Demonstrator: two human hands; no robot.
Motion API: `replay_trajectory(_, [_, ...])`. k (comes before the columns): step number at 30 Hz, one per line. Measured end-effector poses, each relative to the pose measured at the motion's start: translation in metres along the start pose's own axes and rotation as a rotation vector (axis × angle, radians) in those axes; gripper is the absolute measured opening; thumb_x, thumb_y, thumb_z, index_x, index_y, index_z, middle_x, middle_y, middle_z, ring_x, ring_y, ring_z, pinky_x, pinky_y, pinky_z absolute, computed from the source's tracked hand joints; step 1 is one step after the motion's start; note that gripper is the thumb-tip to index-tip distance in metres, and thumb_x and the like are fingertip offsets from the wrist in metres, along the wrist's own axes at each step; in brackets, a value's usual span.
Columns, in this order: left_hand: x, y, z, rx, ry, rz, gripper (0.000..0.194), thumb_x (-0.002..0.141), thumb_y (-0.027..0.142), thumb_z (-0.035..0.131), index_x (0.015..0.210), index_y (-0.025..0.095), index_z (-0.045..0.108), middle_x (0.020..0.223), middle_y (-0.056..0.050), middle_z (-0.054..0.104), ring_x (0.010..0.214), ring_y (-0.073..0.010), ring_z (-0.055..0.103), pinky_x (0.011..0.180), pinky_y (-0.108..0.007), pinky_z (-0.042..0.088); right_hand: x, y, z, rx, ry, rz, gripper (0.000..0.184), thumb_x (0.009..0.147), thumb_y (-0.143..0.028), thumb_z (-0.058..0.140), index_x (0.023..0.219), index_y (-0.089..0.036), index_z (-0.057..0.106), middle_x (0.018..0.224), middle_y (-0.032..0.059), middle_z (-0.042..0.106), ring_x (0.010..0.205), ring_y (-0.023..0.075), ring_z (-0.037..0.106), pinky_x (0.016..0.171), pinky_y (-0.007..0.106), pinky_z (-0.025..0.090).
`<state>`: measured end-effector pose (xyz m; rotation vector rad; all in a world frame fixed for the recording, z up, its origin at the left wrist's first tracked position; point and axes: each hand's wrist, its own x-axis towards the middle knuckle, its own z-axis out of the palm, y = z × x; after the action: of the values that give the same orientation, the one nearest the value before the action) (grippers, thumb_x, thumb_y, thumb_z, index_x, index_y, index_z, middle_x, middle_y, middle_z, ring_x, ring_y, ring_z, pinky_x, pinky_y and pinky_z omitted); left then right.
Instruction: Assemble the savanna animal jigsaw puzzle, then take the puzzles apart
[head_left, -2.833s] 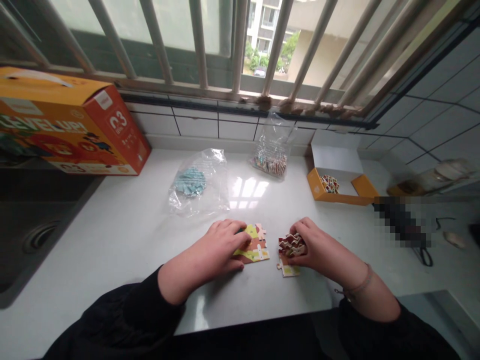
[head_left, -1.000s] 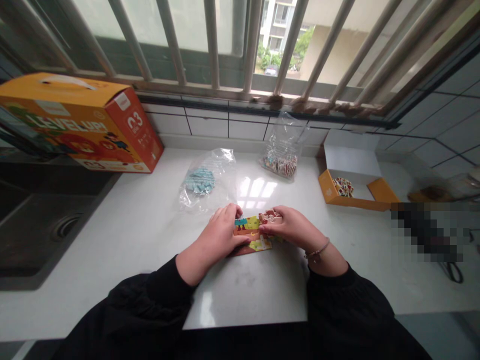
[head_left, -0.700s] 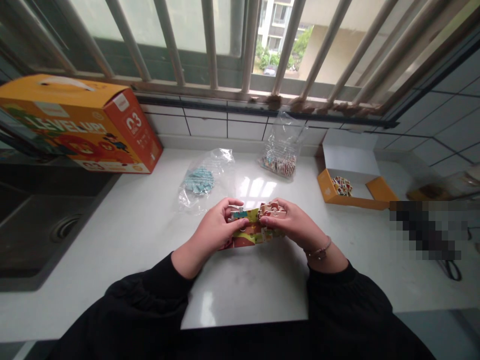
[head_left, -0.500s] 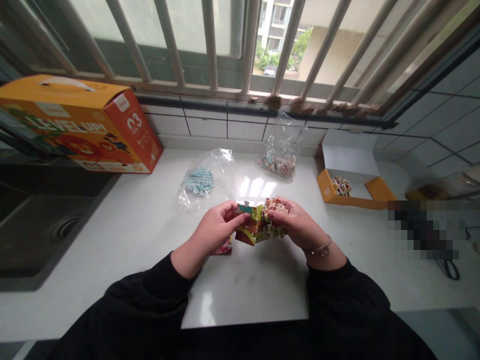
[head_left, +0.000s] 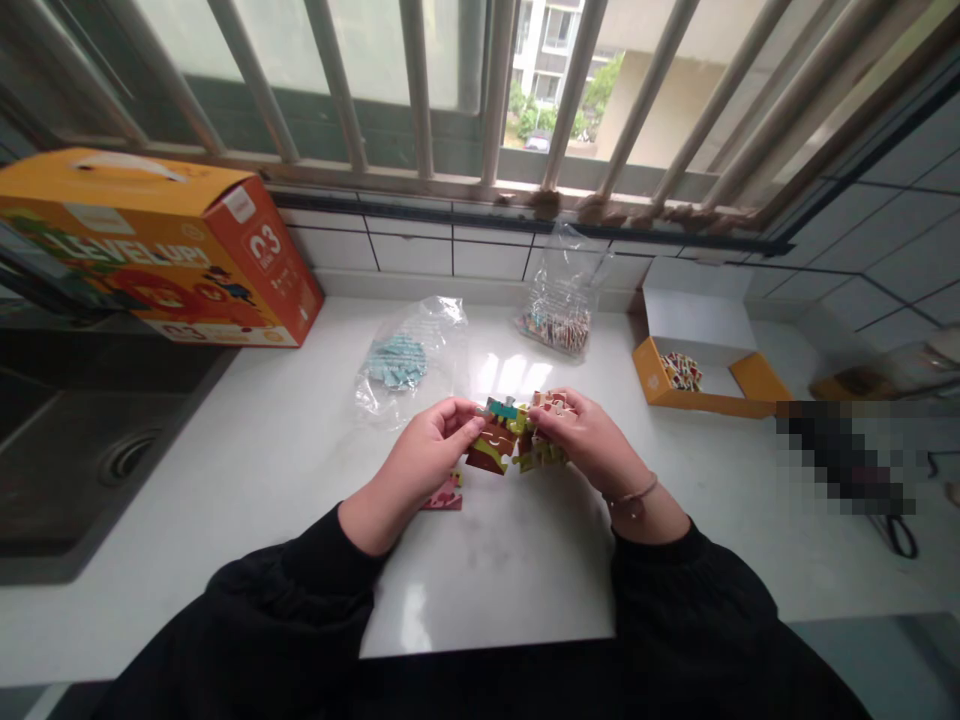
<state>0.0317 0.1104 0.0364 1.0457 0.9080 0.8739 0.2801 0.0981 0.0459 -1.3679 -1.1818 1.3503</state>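
My left hand [head_left: 431, 448] pinches brown, green and teal puzzle pieces [head_left: 491, 447] between thumb and fingers, above the white counter. Close beside them, my right hand [head_left: 581, 430] is closed on a small cluster of puzzle pieces [head_left: 545, 450], with brown and cream ones on top and green ones below. The two groups nearly meet; whether they touch or interlock I cannot tell. A pink and red puzzle piece [head_left: 448, 493] lies on the counter by my left wrist, partly covered by it.
Behind my hands lie a clear bag with light-blue pieces [head_left: 397, 362] and a bag of puzzle pieces [head_left: 559, 325]. An open orange box [head_left: 709, 405] holds more pieces at right. A large orange carton [head_left: 172, 250] stands at left by the dark sink [head_left: 75, 560].
The pieces in my left hand have turned and tilted, showing more of the brown and teal faces. A gap now shows between them and the cluster in my right hand.
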Motion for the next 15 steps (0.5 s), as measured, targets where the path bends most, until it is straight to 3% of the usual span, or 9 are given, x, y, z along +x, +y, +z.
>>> replay_trajectory(5, [0.0016,0.0,-0.0027,0.159,0.052,0.022,0.044,0.092,0.049,0.087,0.119,0.018,0.072,0.108,-0.011,0.083,0.1,-0.0272,0.081,0.091,-0.042,0.067,0.0002,0.003,0.0002,0.093,-0.117,0.033,0.052,0.088,-0.071,0.085,0.105,-0.024,0.071,0.098,0.0053,0.078,0.085,0.0231,0.072,0.078,0.037,0.057])
replay_trajectory(8, [0.0036,-0.0018,-0.0055,0.262,0.09,0.057,0.046,0.094,0.047,0.084,0.127,0.018,0.071,0.121,-0.014,0.082,0.116,-0.0302,0.079,0.102,-0.046,0.064,0.0012,0.0032,0.0012,0.017,-0.014,0.029,0.053,0.082,-0.067,0.092,0.104,-0.023,0.071,0.097,0.0048,0.078,0.084,0.0224,0.071,0.077,0.036,0.055])
replay_trajectory(11, [0.0051,-0.0038,-0.007,0.329,0.097,0.095,0.047,0.094,0.047,0.083,0.13,0.019,0.07,0.137,-0.017,0.078,0.129,-0.0325,0.075,0.112,-0.05,0.06,0.0023,0.0039,0.0012,0.066,-0.037,0.045,0.054,0.084,-0.068,0.089,0.106,-0.023,0.072,0.096,0.0043,0.077,0.083,0.0216,0.07,0.077,0.035,0.055])
replay_trajectory(15, [0.0028,-0.0019,-0.0059,0.356,0.071,0.119,0.051,0.095,0.049,0.083,0.135,0.019,0.069,0.144,-0.018,0.075,0.13,-0.0326,0.074,0.112,-0.05,0.061,0.0018,0.0051,0.0021,0.084,-0.031,0.035,0.052,0.083,-0.066,0.092,0.106,-0.023,0.073,0.095,0.004,0.078,0.084,0.022,0.071,0.078,0.035,0.056])
